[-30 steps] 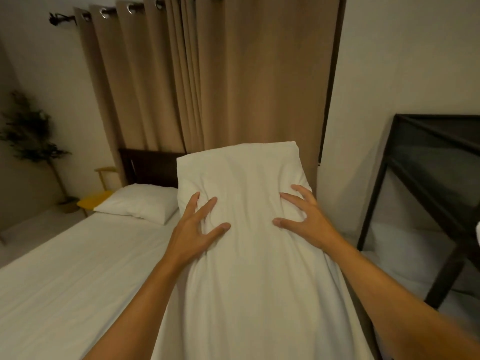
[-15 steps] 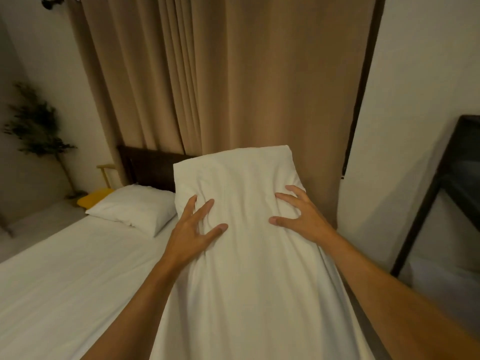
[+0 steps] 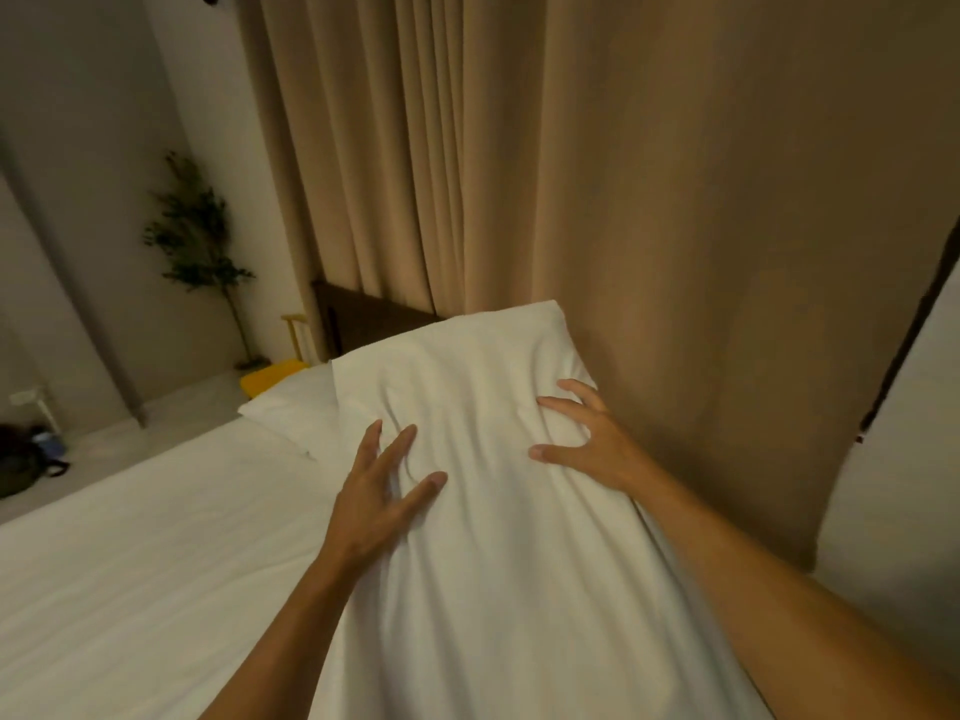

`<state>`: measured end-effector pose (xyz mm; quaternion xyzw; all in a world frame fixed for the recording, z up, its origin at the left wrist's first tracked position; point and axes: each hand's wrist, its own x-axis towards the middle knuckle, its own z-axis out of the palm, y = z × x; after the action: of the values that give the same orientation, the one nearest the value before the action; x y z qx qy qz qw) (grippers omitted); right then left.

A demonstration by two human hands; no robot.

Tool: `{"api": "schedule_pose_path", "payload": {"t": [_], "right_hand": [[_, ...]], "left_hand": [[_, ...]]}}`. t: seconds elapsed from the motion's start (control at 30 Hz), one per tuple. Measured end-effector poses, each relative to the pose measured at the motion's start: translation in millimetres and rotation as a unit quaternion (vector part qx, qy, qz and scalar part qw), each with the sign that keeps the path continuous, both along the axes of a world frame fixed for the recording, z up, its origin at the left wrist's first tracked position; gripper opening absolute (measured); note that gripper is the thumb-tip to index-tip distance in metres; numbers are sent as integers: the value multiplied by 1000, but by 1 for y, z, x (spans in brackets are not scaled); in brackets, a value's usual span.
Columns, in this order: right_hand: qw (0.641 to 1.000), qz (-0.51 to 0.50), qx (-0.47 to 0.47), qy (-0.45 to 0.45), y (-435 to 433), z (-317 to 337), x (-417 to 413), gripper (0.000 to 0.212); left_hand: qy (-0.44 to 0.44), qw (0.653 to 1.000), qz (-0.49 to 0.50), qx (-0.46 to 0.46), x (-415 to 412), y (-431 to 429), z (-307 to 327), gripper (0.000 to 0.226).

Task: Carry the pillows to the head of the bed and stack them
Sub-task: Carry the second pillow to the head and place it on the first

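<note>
A: Carried pillow (image 3: 498, 511) — status of the grip?

B: Both hands are spread, fingers splayed and pressed into the cover. The left hand (image 3: 382, 504) bears on the near left face; the right hand (image 3: 587, 441) clamps the right edge. The pillow is held upright in front of the person, clear of the mattress.

A: Change over the last second?

B: The headboard (image 3: 363, 317) and the second pillow (image 3: 291, 413), lying at the head of the bed (image 3: 130, 563), now sit closer, and the dark shelf frame has left view — the carry is judged nearly complete; lowering onto the second pillow remains.
</note>
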<state>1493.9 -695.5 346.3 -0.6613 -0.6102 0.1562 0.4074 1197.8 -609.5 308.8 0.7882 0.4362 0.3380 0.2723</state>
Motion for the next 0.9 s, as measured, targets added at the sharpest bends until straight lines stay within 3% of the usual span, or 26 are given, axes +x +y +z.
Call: {"api": "schedule_pose_path", "payload": {"t": [0.17, 0.5, 0.67, 0.9], "right_hand": [[998, 42, -21, -31, 93, -9, 36, 75], [985, 136, -94, -44, 264, -43, 91, 88], [967, 219, -130, -21, 353, -92, 109, 76], [932, 298, -206, 9, 459, -194, 143, 82]], "left_hand": [[-22, 999, 41, -25, 38, 66, -24, 84], [-23, 987, 147, -64, 87, 161, -63, 86], [-20, 972, 218, -81, 111, 201, -100, 77], [-7, 936, 322, -139, 171, 247, -179, 86]]}}
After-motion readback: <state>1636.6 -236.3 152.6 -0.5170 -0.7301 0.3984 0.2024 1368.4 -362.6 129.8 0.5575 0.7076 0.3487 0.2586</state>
